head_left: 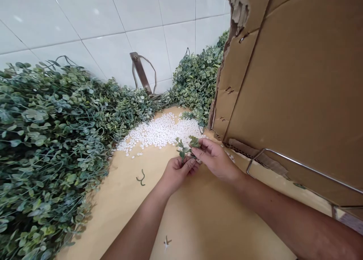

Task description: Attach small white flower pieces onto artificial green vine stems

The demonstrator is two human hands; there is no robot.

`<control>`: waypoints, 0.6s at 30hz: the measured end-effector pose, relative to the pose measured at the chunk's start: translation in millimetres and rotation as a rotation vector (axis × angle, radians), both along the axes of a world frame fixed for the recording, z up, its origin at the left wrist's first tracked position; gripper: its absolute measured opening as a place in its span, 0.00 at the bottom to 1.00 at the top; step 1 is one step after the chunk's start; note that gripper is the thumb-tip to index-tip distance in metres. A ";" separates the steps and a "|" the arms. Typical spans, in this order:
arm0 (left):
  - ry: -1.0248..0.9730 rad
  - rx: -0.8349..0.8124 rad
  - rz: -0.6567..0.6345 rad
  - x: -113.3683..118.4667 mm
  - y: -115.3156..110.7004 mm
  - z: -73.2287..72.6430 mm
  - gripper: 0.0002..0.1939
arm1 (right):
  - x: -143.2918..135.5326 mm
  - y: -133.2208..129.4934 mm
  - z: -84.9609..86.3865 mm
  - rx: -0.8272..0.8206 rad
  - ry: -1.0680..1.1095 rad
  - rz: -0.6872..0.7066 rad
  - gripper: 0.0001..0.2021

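Forearms [266, 199] nearest; leafy sprig [183, 149], long axis pointing away.

Two bare forearms, both reaching forward from the lower edge. Our left hand [181, 171]: thumb pressed to curled fingers, wrist low. Our right hand [214, 156]: angled in from the right, thumb and index pinched, slightly higher, close beside our left.

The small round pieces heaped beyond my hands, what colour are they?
The small round pieces are white, seen best in the head view.
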State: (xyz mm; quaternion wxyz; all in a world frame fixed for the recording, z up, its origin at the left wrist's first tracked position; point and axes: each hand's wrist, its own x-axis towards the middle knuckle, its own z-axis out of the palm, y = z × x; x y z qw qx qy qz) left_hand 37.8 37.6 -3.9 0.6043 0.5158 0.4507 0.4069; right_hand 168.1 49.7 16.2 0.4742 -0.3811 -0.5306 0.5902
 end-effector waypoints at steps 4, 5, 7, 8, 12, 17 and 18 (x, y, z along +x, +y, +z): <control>0.048 0.026 -0.017 -1.2 -1.3 0.9 0.23 | 3.7 1.8 -0.4 0.005 -0.011 -0.028 0.13; 0.060 0.048 -0.031 -2.0 -1.8 1.0 0.22 | 4.2 1.7 -0.1 0.010 -0.019 -0.025 0.13; 0.076 0.099 -0.057 -3.6 -2.9 0.9 0.19 | 4.7 0.9 0.9 0.024 -0.043 -0.016 0.14; 0.076 0.123 -0.061 -4.2 -3.4 1.0 0.17 | 4.8 0.3 1.5 0.037 -0.056 -0.013 0.14; 0.009 0.157 -0.009 -4.9 -5.1 2.4 0.14 | 5.5 -2.8 3.0 0.147 -0.131 0.001 0.11; -0.127 0.156 0.153 -7.1 -5.0 8.0 0.16 | 6.5 -6.0 3.1 0.321 -0.300 0.019 0.09; -0.153 0.161 0.191 -7.9 -4.6 8.9 0.16 | 6.4 -6.2 2.6 0.355 -0.351 0.016 0.09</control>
